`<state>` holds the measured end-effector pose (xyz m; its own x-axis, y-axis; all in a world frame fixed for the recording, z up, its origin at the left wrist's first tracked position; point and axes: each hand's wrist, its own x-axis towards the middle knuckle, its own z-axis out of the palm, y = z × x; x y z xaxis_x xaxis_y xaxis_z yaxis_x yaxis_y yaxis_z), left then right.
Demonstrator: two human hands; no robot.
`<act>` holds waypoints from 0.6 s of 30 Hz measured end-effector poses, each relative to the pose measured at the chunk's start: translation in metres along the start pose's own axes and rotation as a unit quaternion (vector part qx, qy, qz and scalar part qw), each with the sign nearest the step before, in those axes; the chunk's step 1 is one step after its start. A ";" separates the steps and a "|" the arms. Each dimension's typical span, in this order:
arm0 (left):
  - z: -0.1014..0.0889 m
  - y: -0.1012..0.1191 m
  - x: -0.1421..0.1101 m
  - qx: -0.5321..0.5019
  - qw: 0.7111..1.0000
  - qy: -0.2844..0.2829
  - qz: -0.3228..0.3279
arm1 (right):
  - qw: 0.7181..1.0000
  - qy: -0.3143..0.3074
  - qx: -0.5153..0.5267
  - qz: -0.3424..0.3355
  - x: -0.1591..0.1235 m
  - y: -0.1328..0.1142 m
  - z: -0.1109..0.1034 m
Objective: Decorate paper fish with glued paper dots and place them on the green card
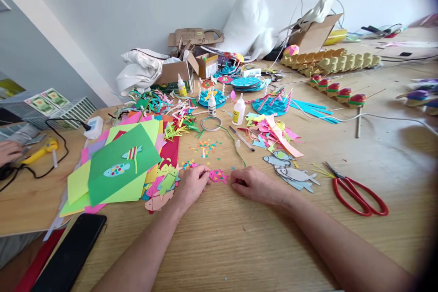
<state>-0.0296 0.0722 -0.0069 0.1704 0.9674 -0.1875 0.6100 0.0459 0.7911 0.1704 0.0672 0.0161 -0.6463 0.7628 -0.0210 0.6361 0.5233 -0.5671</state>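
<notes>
Both my hands rest on the wooden table (239,246) on either side of a small pink paper fish (218,175) dotted with coloured bits. My left hand (192,185) has its fingers curled, with the fingertips pressing on the fish's left edge. My right hand (255,185) lies just right of the fish, its fingers curled under in a loose fist; what they hold, if anything, is hidden. Grey paper fish cut-outs (290,172) lie right of my right hand. A green sheet (119,164) with two stuck-on fish lies on the left.
Red scissors (357,194) lie at the right. Glue bottles (238,109), a tape ring (211,123), paper scraps and craft pieces crowd the table's back. A black phone (73,253) lies near the left front edge. Another person's hand (8,151) sits at far left by a yellow glue gun (43,150).
</notes>
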 end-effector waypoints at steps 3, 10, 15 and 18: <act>-0.001 0.002 -0.002 0.016 1.000 0.001 0.012 | 1.000 -0.003 -0.013 -0.017 -0.001 0.001 0.001; 0.000 0.002 -0.002 0.046 0.999 0.020 0.013 | 0.999 0.000 -0.038 -0.032 -0.002 0.005 0.004; 0.001 0.001 -0.001 0.052 0.998 0.014 0.013 | 0.998 0.006 -0.043 -0.036 -0.003 0.004 0.003; 0.001 -0.002 0.000 0.051 0.998 0.016 0.015 | 0.999 0.008 -0.052 -0.004 -0.003 -0.001 -0.004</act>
<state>-0.0300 0.0715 -0.0091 0.1667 0.9753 -0.1452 0.6807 -0.0073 0.7325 0.1737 0.0656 0.0203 -0.6446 0.7645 -0.0031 0.6720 0.5647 -0.4790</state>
